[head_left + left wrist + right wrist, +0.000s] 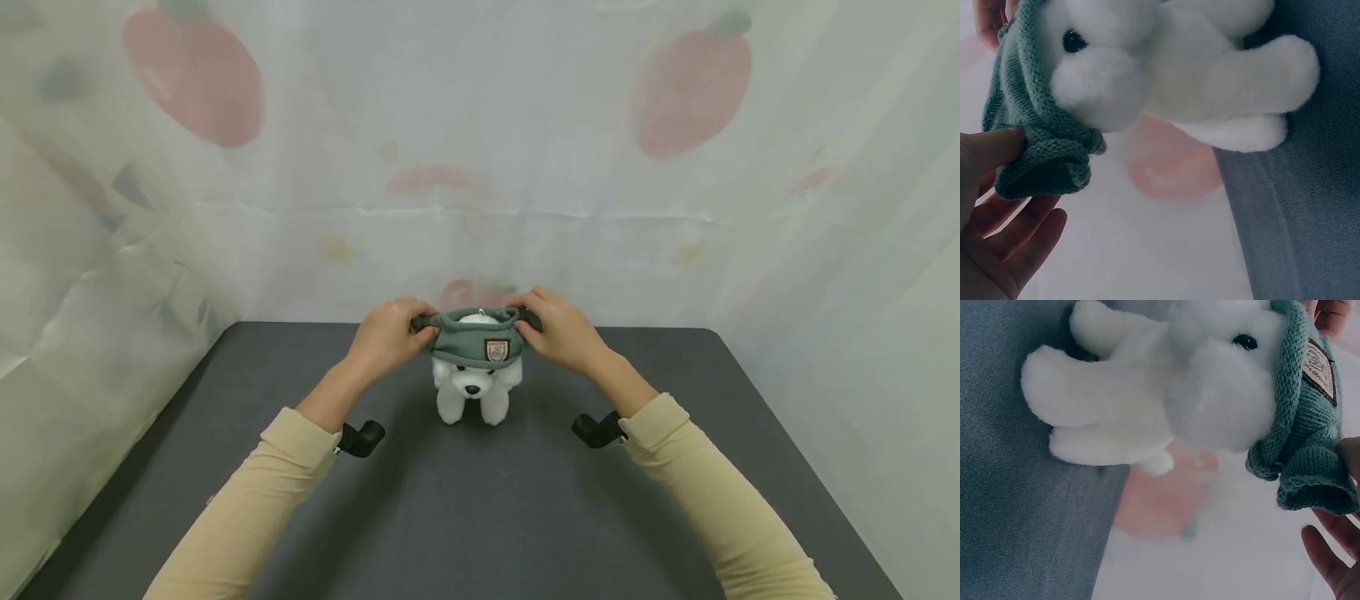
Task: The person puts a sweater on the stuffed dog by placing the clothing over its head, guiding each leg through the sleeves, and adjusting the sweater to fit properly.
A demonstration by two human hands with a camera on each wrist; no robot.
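Now we pinch the green knit hat (477, 343) with left hand (386, 337) and right hand (564, 332), stretching it over the white plush dog (474, 392) mid-bench (480, 517), likely needing an even downward pull.

Both arms extended forward, sleeves beige. Left hand (387, 337) and right hand (562, 332) level, near together, fingers curled, pinching.

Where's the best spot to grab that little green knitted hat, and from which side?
The green knitted hat is probably best pinched at its thick rolled brim, one grip from each side, as the left hand and right hand do. The brim bunches into a firm fold, and the white plush dog fills the middle.
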